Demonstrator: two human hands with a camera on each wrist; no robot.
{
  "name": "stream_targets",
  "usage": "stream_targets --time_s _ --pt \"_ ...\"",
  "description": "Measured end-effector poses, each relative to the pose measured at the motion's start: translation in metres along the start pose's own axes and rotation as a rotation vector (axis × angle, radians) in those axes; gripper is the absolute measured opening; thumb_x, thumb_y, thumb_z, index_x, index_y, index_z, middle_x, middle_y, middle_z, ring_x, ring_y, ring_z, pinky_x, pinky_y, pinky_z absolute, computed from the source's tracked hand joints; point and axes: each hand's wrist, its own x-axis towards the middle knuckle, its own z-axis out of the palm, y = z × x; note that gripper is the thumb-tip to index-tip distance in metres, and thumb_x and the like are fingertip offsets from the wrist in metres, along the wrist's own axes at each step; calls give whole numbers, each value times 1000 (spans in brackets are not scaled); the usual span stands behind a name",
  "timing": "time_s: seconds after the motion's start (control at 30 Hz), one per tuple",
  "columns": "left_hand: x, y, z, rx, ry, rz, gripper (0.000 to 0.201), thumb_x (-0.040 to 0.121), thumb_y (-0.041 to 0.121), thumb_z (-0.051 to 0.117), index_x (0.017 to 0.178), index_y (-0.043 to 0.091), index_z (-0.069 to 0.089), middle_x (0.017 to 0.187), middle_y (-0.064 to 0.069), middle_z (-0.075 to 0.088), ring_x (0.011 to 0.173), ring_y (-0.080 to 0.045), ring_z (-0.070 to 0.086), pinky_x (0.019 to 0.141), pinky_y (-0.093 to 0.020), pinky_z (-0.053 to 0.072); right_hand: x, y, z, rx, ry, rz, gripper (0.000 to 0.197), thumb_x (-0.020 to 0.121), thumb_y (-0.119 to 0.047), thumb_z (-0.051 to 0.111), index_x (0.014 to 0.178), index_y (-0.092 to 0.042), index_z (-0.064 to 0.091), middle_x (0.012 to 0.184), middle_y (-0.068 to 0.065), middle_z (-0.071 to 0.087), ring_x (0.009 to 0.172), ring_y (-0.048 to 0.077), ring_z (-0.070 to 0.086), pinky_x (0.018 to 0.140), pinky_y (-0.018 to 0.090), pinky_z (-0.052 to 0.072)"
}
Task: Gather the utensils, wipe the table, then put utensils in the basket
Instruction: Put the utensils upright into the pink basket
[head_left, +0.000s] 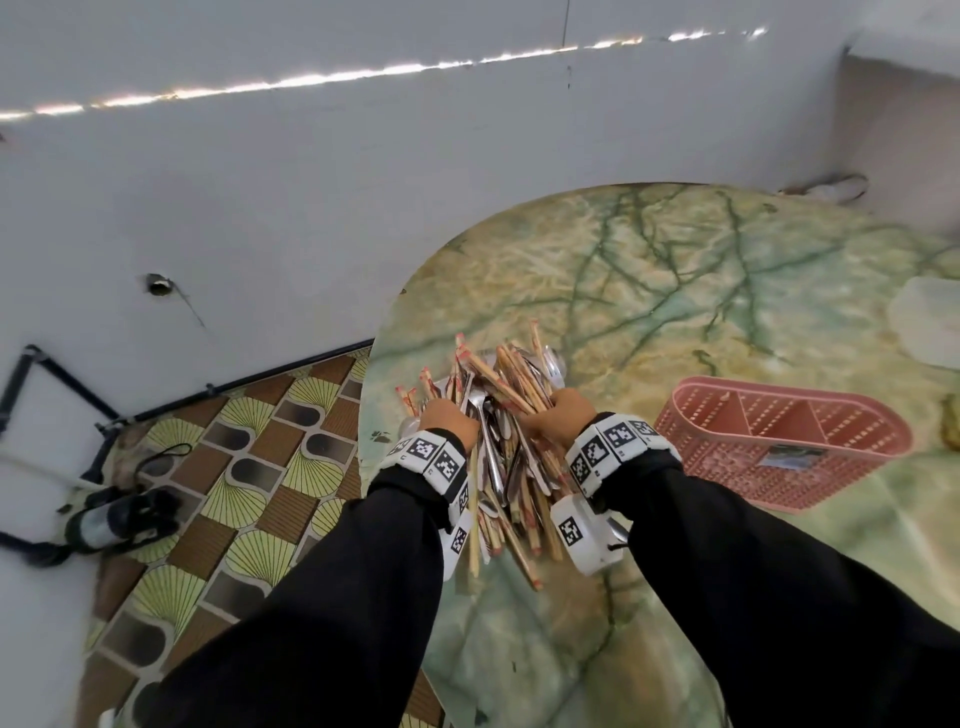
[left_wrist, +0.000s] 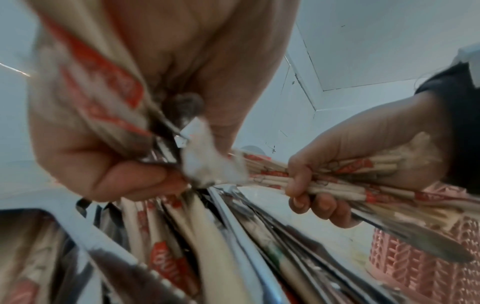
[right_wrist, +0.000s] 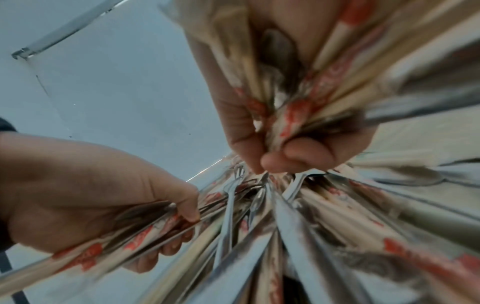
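Overhead, green marbled table, white wall, patterned floor

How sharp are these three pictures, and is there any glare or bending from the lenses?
Head view: mostly sharp, the utensils and pink basket readable; a bright light streak glares across the wall, whose lines and the table edge bow. Left wrist view: left hand close and smeared, right hand crisper. Right wrist view: the bundle streaks outward in heavy blur.

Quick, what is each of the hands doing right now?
Left hand: closed, gripping part of the utensil bundle.
Right hand: closed, gripping the same bundle's other side.
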Motion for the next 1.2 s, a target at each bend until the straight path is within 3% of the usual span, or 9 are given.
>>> stream_targets --time_s 0.17,0.33,0.47,0.7,0.77,0.83,0.9,1.03,1.2 --pt "-7 -1 -6 -98 -34 14 24 92 14 51 105 -6 52 99 -21 61 84 -31 57 83 -38 48 -10 4 -14 98 -25 -2 29 78 4 56 57 -10 41 44 5 44 36 12 39 30 7 26" --pt "-9 -3 -15 -94 -56 -2 36 93 8 44 59 4 36 60 -4 36 52 -13 35 46 -21 28 -11 10 -29 227 -8 43 44 75 4 54 34 -8 42 34 4 39 41 19 35 44 21 28" --pt "-11 -3 -15 -136 -63 19 30 92 5 46 64 3 35 59 -5 37 50 -14 35 30 -12 28 -16 15 -39 310 1 52 36 75 5 54 44 -6 43 41 7 39 41 19 33 44 21 27" --pt "-24 0 -9 -193 -40 39 37 91 11 49 58 12 32 59 -4 37 52 -15 36 50 -25 29 -29 24 -48 340 -36 36 27 79 7 57 53 1 52 34 7 47 33 18 40 39 17 34" --pt "-29 3 -9 -245 -45 39 29 92 14 50 65 8 41 66 -7 45 59 -17 44 54 -25 33 -31 28 -49 347 -56 47 24 81 6 58 57 3 55 38 9 53 32 17 45 38 18 37" --pt "-35 5 -9 -329 -64 57 28 93 19 51 104 -7 54 89 -15 59 78 -24 57 65 -27 41 -34 30 -51 353 -82 54 21 83 6 58 62 4 57 42 10 58 29 16 48 35 18 40" --pt "-39 7 -8 -386 -91 46 41 92 18 50 121 -11 47 80 -13 57 67 -22 54 61 -26 41 -38 32 -52 356 -104 39 19 85 4 56 65 3 59 48 10 60 33 17 50 35 20 40" --pt "-42 11 -6 -568 -137 67 18 90 4 38 73 8 40 60 -6 39 37 -12 36 40 -19 33 -45 31 -55 382 -97 3 21 84 5 53 64 0 56 53 11 57 44 22 48 39 22 40" --pt "-48 19 -2 -699 -100 126 26 92 3 31 69 14 29 58 -4 32 34 -10 27 31 -12 22 -57 30 -62 454 -72 -6 29 85 4 45 57 -2 48 38 5 45 26 13 38 32 15 31"
